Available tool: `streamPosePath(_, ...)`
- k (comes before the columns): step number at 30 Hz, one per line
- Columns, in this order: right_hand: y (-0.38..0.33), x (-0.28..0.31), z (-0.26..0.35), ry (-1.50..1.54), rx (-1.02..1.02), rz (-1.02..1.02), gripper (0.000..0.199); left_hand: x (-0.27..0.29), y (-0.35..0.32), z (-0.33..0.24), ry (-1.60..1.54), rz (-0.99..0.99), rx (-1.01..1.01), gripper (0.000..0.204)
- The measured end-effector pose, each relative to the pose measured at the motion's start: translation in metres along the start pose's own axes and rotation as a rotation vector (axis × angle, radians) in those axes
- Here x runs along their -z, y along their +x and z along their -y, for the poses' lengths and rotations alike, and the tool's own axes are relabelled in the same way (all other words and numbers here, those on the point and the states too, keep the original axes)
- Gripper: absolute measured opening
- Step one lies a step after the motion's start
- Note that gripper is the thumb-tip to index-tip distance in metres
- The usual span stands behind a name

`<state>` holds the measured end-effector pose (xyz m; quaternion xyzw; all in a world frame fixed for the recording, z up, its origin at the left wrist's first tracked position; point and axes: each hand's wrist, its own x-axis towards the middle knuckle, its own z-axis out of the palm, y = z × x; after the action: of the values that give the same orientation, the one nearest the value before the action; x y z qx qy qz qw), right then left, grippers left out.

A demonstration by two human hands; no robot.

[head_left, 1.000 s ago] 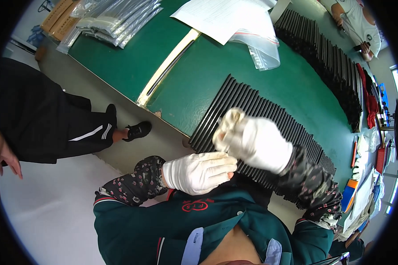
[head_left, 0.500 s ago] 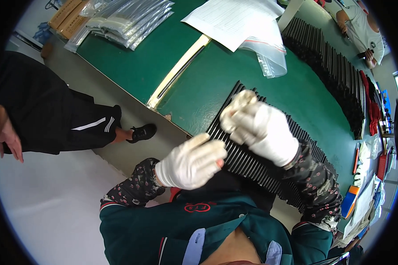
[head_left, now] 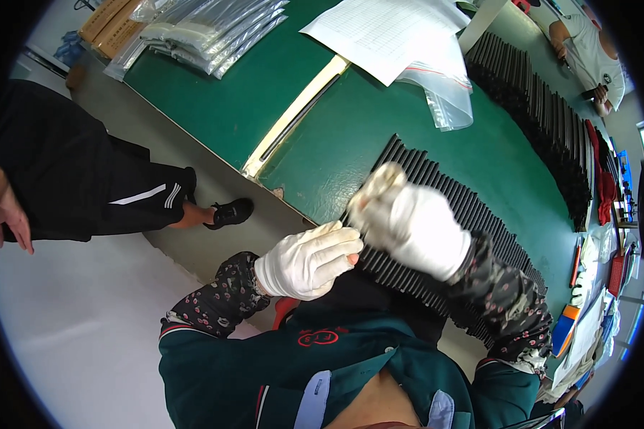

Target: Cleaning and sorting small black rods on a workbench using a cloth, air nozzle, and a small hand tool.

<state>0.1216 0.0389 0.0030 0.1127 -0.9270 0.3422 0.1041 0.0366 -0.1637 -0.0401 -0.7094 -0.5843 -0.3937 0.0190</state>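
Observation:
My left hand (head_left: 309,261), in a white glove with a bare fingertip showing, is held flat with its fingers stretched out. It hovers at the table's near edge, beside the left end of a row of thin black rods (head_left: 472,204). Over that row is my right hand (head_left: 418,225), also gloved in white and blurred by motion. Its fingers are curled round an off-white, crumpled-looking wad (head_left: 388,179), too smeared to name. The fingertips of my two hands come close together. The right hand and forearm hide part of the rods.
The green table (head_left: 315,168) carries printed sheets (head_left: 386,36), a clear zip bag (head_left: 447,104) and stacked plastic packets (head_left: 215,36). A second row of black rods (head_left: 537,107) runs along the far right. A person in black shorts (head_left: 136,193) stands at left; another (head_left: 587,57) works at far right.
My right hand has shifted slightly down and left, nearer to my left hand. The left hand's fingers have drawn closer together. The view has shifted a little.

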Motion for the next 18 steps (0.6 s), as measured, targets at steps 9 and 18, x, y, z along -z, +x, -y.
streamPosePath(9,0.016,0.006,0.014,-0.447,0.189,0.166,0.009,0.003,-0.003,-0.001,0.026,0.031,0.023,0.033)
streamPosePath(18,0.033,0.011,-0.005,-0.316,0.300,0.021,0.007,0.004,-0.009,-0.001,0.005,0.048,0.009,0.036)
